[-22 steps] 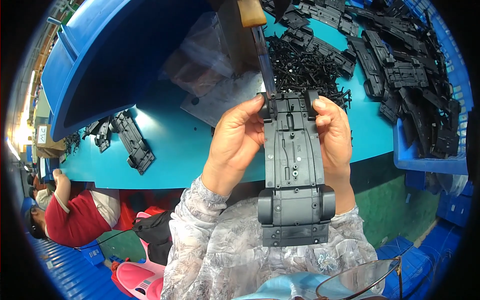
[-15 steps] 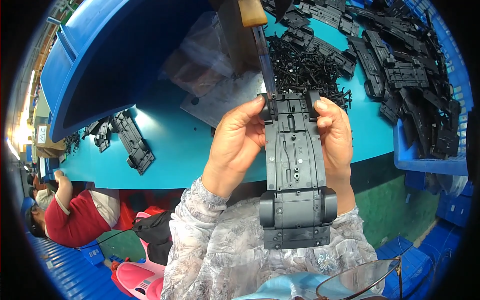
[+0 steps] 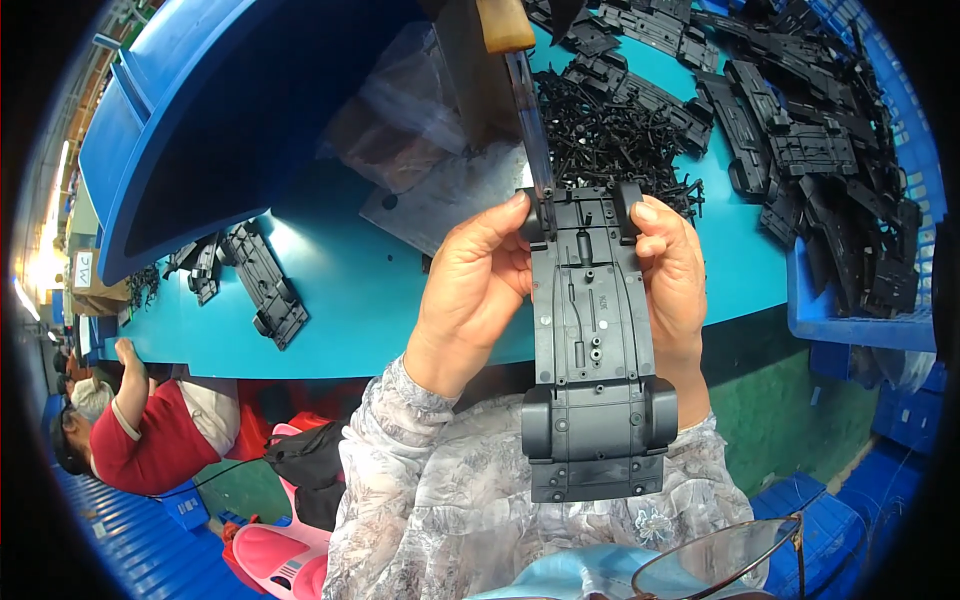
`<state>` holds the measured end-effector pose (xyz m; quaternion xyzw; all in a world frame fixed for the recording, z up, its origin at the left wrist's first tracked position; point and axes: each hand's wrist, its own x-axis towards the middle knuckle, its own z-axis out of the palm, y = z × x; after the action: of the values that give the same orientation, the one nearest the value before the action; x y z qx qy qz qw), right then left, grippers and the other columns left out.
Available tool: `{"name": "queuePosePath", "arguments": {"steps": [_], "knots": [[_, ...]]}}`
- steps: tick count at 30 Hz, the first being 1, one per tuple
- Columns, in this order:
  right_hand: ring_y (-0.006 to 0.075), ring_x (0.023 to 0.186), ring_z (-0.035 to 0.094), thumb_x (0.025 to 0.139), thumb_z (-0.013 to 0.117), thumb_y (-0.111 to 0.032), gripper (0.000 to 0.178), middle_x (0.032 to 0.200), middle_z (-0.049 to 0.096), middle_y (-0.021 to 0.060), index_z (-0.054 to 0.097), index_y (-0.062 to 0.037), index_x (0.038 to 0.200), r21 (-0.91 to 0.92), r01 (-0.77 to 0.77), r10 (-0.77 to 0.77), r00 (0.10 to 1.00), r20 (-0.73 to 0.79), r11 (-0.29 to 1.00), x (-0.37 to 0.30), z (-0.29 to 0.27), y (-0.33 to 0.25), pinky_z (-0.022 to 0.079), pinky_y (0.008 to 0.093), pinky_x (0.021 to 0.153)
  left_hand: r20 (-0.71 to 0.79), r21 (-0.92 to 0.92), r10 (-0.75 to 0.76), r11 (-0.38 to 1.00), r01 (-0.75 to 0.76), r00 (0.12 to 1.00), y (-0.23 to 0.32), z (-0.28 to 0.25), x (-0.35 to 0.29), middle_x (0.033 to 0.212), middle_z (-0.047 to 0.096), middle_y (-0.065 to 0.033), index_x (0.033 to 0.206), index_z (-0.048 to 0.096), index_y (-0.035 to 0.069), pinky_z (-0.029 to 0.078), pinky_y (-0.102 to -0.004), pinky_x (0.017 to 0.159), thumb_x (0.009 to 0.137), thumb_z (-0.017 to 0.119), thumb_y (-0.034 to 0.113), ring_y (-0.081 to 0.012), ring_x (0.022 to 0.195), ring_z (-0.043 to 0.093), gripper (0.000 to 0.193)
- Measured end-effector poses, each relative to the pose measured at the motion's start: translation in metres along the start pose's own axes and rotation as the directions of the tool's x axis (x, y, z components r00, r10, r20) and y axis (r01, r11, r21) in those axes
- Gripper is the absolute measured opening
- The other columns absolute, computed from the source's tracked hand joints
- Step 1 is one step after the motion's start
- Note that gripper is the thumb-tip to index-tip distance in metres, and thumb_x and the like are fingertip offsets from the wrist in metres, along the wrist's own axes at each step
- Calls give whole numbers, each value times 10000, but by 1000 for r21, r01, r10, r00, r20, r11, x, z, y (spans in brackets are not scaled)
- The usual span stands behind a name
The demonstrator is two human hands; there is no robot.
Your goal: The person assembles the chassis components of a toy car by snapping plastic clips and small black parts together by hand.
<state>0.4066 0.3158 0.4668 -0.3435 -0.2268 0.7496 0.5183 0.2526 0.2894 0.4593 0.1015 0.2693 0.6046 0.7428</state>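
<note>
A pink chair (image 3: 268, 548) stands near a co-worker (image 3: 158, 445).

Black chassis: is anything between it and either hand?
Nothing visible: the left hand and right hand hold the black chassis directly at its far end. The rod ends near its far left corner, blocking neither hand.

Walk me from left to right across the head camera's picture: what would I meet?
Co-worker in red → loose black toy-car chassis → left hand → held black toy-car chassis → right hand → blue plastic crate.
</note>
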Motion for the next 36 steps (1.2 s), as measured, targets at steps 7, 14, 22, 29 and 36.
{"name": "queuePosePath", "arguments": {"steps": [7,14,22,29,36], "knots": [[21,373,398,804,555,-164,119,558,475,-52,526,-51,778,8,1,-2,1000,29,1000,1,-2,1,272,159,321,19,33,4,999,-4,1000,0,-3,0,831,626,-69,975,574,0,482,-249,489,879,498,199,-131,650,598,234],[16,379,399,809,544,-150,111,570,487,-51,539,-39,801,20,-6,6,1000,18,1000,0,0,0,273,158,321,106,-157,-66,984,82,992,6,-7,0,925,635,-109,934,590,-3,513,-327,784,840,550,91,-181,841,620,139],[11,437,431,800,552,-131,105,600,500,-49,549,-29,819,40,2,-2,1000,9,999,1,-1,2,321,151,378,103,-145,-64,986,79,993,6,-9,-1,939,633,-119,947,583,-7,513,-343,790,847,538,90,-190,854,622,146],[1,554,461,793,560,-118,103,663,513,-40,552,-17,813,46,-10,8,1000,23,999,2,0,0,390,135,530,125,-154,-68,984,87,990,7,-8,-1,947,631,-121,956,579,-10,511,-340,794,848,535,91,-190,858,621,154],[2,511,455,795,560,-121,100,635,496,-50,547,-24,809,70,43,-45,999,22,997,1,0,1,375,137,467,128,-117,-32,992,47,991,3,-10,2,946,634,-100,947,588,-5,496,-317,812,845,542,93,-170,861,615,149]]}}
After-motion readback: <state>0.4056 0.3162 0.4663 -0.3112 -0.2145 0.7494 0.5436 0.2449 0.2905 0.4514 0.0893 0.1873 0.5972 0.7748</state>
